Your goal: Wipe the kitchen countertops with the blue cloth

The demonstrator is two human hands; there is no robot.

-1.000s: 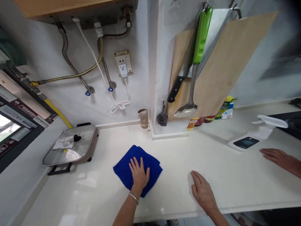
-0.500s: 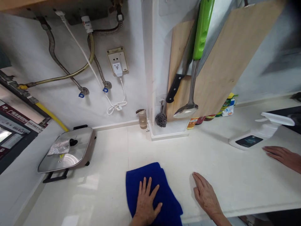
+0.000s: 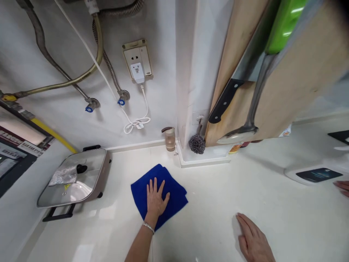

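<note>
My left hand (image 3: 156, 201) lies flat with fingers spread on a blue cloth (image 3: 174, 189), pressing it to the white countertop (image 3: 207, 222). A bracelet circles that wrist. The cloth is folded in layers and lies a short way out from the wall. To the right, my right hand (image 3: 255, 240) rests on its side or palm on the bare counter, fingers stretched out together, holding nothing. Part of it is cut off by the lower edge.
An electric pan (image 3: 100, 171) with a glass lid stands at left. A small brown-lidded jar (image 3: 170, 140) stands by the wall corner. A steel scrubber (image 3: 196, 144), knife (image 3: 225, 102) and spatula (image 3: 257, 94) hang beside boards. Far right: spray bottle (image 3: 294, 175), another person's fingers (image 3: 343, 186).
My left hand has pushed the blue cloth forward across the counter, toward the wall. The view has shifted closer to the wall. My right hand stays on the counter.
</note>
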